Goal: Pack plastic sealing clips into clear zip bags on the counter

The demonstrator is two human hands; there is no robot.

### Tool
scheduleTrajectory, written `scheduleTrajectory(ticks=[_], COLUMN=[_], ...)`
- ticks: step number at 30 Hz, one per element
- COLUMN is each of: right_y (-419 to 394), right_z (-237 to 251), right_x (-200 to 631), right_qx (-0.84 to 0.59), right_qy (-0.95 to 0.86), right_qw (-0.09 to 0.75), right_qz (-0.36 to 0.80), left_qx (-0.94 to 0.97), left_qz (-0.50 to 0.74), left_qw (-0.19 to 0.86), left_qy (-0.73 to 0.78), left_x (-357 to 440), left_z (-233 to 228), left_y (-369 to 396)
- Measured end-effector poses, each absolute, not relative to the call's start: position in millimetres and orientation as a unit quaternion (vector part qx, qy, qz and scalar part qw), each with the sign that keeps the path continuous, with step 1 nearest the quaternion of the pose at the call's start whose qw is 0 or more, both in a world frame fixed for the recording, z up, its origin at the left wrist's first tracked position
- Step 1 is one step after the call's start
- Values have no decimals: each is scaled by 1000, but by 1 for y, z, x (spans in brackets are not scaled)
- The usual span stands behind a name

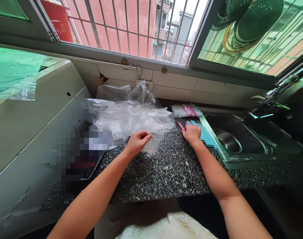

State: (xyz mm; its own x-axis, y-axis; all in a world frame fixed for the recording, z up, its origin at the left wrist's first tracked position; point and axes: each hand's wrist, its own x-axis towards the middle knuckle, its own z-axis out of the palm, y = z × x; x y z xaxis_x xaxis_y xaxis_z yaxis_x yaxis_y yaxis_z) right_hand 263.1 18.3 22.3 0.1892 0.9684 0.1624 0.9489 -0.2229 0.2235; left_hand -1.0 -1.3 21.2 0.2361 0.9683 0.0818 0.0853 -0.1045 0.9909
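Clear plastic, thin and crinkled, is what my left hand (138, 141) has pinched: a small bag (151, 142) lying flat on the speckled counter (166, 169), at the near edge of a loose heap of bags (129, 118); the fingers are curled shut on its edge. My right hand (192, 133) lies flat, fingers spread, on a row of blue sticks (206, 135) beside the sink (237, 139), one pink stick (180, 125) just at its left; that grip is open, pressing rather than holding. The bag looks weightless, limp and slippery, so I judge the mouth edge the best place to take it; the sticks seem light, stiff and narrow, best pinched across their sides; more lie bagged (186, 110) behind.
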Motion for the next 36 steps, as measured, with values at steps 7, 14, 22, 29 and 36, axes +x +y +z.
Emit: scheduleTrajectory(ticks=[7, 14, 22, 29, 36], right_y=[19, 12, -15, -25, -25], right_z=[20, 30, 46, 40, 33], right_x=[266, 257, 222, 208, 203], right_qx=[773, 712, 518, 489, 491], right_qy=[615, 666, 789, 786, 780], right_qw=[-8, -141, -329, -354, -343], right_qz=[156, 169, 35, -132, -180], left_qx=[620, 628, 636, 652, 675], left_qz=[422, 420, 418, 402, 388], left_qw=[502, 496, 493, 488, 482], left_qy=[431, 428, 422, 419, 402], left_x=[0, 0, -2, -4, -4], left_z=[20, 20, 21, 23, 21], left_y=[-1, 0, 1, 1, 1])
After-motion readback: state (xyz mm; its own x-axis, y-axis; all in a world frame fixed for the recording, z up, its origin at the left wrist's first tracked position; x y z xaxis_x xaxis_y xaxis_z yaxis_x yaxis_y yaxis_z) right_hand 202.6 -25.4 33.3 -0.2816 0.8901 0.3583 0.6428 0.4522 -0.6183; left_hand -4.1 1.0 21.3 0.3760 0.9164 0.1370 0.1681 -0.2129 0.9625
